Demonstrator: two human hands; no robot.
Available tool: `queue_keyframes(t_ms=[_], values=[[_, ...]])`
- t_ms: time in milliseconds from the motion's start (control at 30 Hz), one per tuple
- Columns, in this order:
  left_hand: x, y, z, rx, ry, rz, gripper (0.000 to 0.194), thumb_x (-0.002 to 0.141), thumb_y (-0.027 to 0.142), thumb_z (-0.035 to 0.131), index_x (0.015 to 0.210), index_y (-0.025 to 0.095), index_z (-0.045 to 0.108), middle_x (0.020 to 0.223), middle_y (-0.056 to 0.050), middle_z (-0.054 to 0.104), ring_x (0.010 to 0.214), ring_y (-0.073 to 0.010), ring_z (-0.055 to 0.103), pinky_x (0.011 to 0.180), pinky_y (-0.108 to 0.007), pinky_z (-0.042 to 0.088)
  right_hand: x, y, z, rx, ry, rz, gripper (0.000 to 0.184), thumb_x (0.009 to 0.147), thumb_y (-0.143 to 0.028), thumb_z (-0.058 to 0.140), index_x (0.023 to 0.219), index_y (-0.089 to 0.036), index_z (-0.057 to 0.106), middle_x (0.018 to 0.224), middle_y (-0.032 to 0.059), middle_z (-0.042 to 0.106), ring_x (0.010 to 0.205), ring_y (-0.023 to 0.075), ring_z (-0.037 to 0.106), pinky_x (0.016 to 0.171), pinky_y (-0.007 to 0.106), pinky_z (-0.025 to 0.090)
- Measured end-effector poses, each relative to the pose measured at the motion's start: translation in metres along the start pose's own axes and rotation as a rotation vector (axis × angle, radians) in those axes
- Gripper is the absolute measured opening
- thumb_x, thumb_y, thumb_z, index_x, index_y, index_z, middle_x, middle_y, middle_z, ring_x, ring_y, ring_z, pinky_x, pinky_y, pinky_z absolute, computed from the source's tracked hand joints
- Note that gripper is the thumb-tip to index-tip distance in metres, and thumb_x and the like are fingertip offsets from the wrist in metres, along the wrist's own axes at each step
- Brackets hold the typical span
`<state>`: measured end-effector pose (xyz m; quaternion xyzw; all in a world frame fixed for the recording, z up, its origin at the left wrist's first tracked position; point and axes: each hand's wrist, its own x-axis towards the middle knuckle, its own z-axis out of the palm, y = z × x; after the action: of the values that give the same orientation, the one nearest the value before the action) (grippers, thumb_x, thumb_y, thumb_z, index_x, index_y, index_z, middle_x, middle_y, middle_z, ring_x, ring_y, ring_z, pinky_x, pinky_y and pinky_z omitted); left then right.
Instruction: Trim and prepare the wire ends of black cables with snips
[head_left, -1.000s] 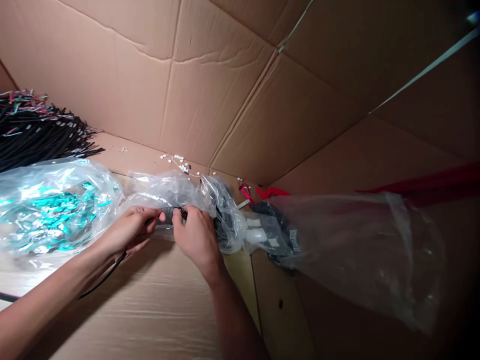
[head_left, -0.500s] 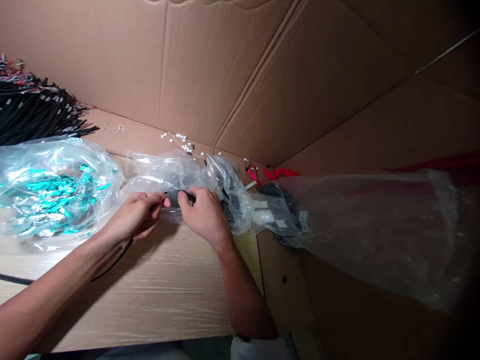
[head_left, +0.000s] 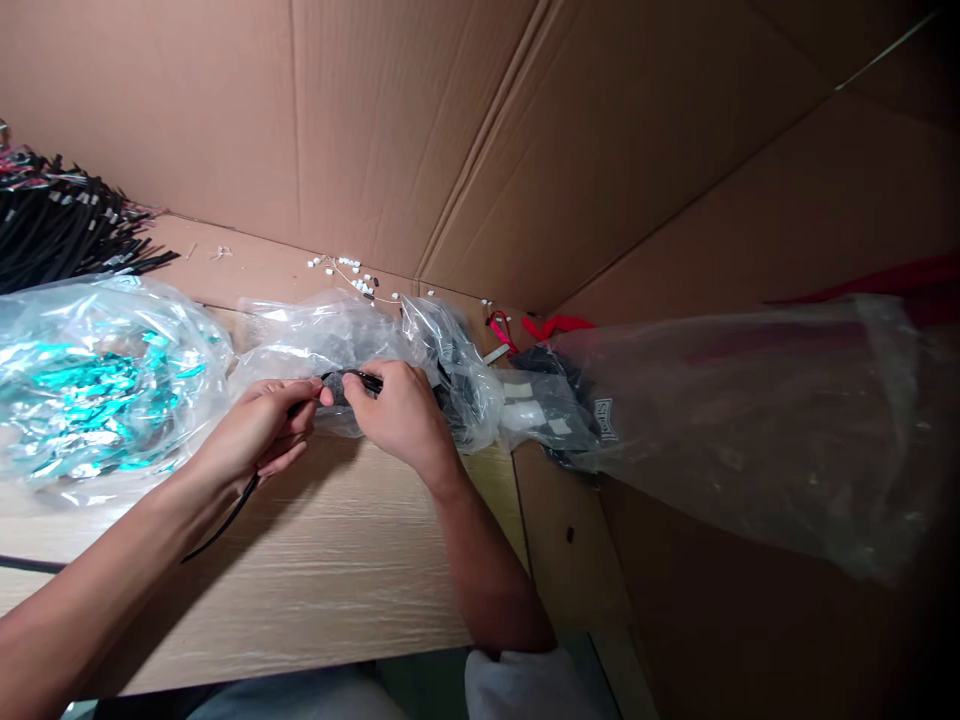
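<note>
My left hand (head_left: pixel 259 430) and my right hand (head_left: pixel 397 410) meet over the wooden table (head_left: pixel 337 560), fingers pinched together on a short dark sleeve (head_left: pixel 339 386) at the end of a thin black cable (head_left: pixel 217 525). The cable runs from under my left palm down and left across the table. Just behind my hands lies a clear plastic bag (head_left: pixel 315 335) with dark parts inside.
A plastic bag of shiny teal pieces (head_left: pixel 97 385) lies at the left, a bundle of black cables (head_left: pixel 60 235) behind it. A large clear bag (head_left: pixel 750 420) hangs off the right. Small white connectors (head_left: pixel 349 275) and red straps (head_left: pixel 551 325) sit by the cardboard walls (head_left: pixel 450 130).
The view has tilted down, showing the table's near edge and my lap. My hands have stayed together on the cable end, with only small finger movements.
</note>
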<state>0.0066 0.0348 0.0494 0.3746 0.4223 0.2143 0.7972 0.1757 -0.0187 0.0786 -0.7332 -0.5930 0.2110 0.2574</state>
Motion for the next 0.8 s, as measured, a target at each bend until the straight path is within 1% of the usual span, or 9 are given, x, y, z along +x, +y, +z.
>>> queue_keyframes(t_ms=[100,167,300,467,633,800], values=[[0.000,-0.003,0.000,0.035,-0.018,0.037,0.022,0.096,0.039,0.063,0.089,0.018,0.065,0.044,0.011,0.031,0.029,-0.0057,0.018,0.027,-0.017,0.017,0.001,0.002,-0.001,0.010,-0.011,-0.002,0.029,0.099,-0.035,0.058,0.083,-0.020,0.077,0.088,0.0082,0.079,0.080,0.0199,0.066,0.075,0.031,0.044],[0.000,-0.006,0.000,0.074,-0.010,0.073,0.026,0.097,0.044,0.065,0.089,0.019,0.064,0.045,0.011,0.033,0.031,-0.0059,0.021,0.028,-0.016,0.019,0.002,0.003,-0.002,0.026,-0.014,0.010,0.028,0.098,-0.035,0.059,0.083,-0.020,0.078,0.089,0.0084,0.079,0.081,0.0202,0.066,0.074,0.031,0.044],[0.000,-0.009,0.002,0.107,0.033,0.102,0.032,0.095,0.050,0.068,0.088,0.019,0.064,0.045,0.011,0.029,0.033,-0.0053,0.018,0.029,-0.016,0.017,0.004,0.006,-0.002,0.063,-0.017,0.016,0.028,0.098,-0.035,0.060,0.084,-0.020,0.078,0.088,0.0079,0.079,0.080,0.0196,0.065,0.073,0.031,0.044],[-0.001,-0.009,0.005,0.120,0.054,0.118,0.031,0.095,0.049,0.069,0.086,0.019,0.064,0.046,0.011,0.028,0.033,-0.0057,0.018,0.028,-0.016,0.018,0.007,0.008,-0.001,0.076,-0.009,0.015,0.025,0.097,-0.033,0.062,0.084,-0.020,0.078,0.085,0.0071,0.077,0.079,0.0188,0.062,0.072,0.030,0.043],[0.002,-0.009,0.005,0.142,0.076,0.108,0.031,0.094,0.048,0.069,0.085,0.019,0.065,0.046,0.011,0.028,0.032,-0.0056,0.019,0.028,-0.016,0.018,0.009,0.011,-0.001,0.088,-0.033,-0.035,0.030,0.098,-0.032,0.060,0.073,-0.019,0.070,0.070,0.0018,0.065,0.065,0.0148,0.049,0.063,0.029,0.037],[0.006,-0.012,0.003,0.178,0.068,0.126,0.033,0.093,0.051,0.070,0.087,0.018,0.065,0.045,0.011,0.031,0.031,-0.0057,0.022,0.029,-0.016,0.019,0.011,0.014,-0.002,0.118,-0.067,-0.078,0.034,0.099,-0.031,0.057,0.068,-0.019,0.062,0.063,-0.0010,0.056,0.061,0.0132,0.041,0.061,0.029,0.033]])
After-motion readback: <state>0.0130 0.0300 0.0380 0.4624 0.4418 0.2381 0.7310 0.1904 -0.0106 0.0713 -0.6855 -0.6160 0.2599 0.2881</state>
